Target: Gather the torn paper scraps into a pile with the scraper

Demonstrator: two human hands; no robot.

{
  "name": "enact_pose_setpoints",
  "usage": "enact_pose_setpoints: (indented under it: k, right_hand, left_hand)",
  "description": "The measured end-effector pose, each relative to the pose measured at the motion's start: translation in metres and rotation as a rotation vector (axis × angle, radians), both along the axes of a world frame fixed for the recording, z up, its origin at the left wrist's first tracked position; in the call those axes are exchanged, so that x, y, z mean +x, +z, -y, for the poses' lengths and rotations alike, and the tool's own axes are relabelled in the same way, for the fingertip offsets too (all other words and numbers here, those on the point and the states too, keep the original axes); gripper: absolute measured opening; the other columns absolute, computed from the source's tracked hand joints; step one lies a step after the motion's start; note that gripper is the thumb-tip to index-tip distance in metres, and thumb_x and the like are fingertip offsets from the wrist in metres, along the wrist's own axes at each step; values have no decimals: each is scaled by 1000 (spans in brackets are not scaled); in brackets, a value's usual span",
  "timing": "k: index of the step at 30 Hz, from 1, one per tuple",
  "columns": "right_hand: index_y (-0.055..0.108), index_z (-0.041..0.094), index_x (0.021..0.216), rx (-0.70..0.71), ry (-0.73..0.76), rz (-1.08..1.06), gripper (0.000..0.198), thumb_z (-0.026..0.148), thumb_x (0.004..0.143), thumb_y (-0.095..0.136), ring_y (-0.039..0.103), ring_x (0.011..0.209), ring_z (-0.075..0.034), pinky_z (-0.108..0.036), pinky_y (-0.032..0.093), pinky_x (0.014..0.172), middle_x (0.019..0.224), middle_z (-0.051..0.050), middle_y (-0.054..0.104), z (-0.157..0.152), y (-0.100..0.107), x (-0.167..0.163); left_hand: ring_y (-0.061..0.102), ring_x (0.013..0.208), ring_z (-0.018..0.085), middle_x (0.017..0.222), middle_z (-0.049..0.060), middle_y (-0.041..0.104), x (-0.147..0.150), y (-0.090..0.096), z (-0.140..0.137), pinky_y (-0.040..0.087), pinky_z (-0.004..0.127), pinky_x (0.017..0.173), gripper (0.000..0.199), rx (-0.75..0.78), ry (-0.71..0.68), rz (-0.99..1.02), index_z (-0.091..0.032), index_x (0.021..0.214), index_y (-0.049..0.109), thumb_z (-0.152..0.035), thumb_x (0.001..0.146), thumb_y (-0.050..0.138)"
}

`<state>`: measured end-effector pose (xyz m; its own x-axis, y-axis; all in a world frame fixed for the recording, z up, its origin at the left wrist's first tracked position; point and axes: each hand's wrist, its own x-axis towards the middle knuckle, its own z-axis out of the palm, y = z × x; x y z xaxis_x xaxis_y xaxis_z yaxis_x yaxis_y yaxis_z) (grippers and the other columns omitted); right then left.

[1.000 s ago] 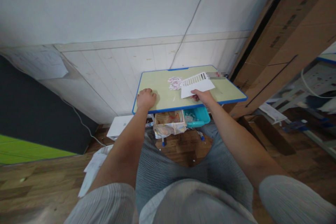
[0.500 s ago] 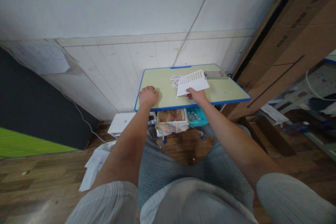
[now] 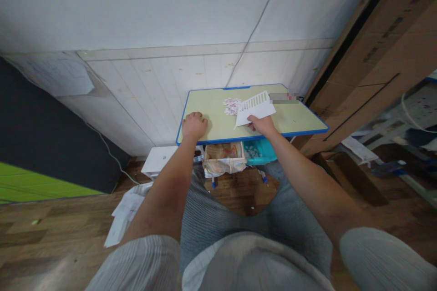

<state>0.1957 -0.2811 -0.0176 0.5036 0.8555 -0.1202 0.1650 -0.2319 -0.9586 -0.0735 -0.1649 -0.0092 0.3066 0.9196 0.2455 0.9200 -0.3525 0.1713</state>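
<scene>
My right hand pinches the near edge of a white paper sheet with a row of cut-out slots, held tilted over the desk. Behind the sheet's left side lies a small heap of pale paper strips, partly covered by it. My left hand rests on the left part of the pale yellow desk top, fingers slightly bent and apart, holding nothing. A blurred-out patch hides something at the desk's right rear.
Under the desk hang a cloth-lined box and a turquoise bin with small pieces inside. Tall cardboard stands at the right. A white box and papers sit at the left. A cable runs down the wall.
My right hand and the slotted sheet have moved slightly right, and more of the strip heap shows. My left hand stays at the same place on the desk.
</scene>
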Motion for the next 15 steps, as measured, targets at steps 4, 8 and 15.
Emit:
enact_pose_setpoints:
  k: [4,8,15]
  right_hand:
    - [72,20,151,-29,4,-4,46,43,112,81,78,127,-31,-54,69,106,151,-14,74,11,4,24]
    - [72,20,151,-64,4,-8,46,43,112,81,78,127,-31,-54,69,106,151,-14,74,24,7,43]
    - [73,20,150,-68,26,-38,46,44,112,81,78,128,-31,-54,70,106,151,-14,74,33,2,51]
  left_hand:
    - [61,151,41,161,20,71,0,-1,-1,50,55,126,44,0,-4,12,-19,149,75,-36,114,52]
    - [60,153,41,162,20,70,-1,-1,-2,50,54,126,45,-1,-1,13,-20,149,75,-36,114,52]
    - [63,151,41,161,22,71,-1,2,0,50,54,126,46,2,-6,-2,-17,148,76,-35,114,52]
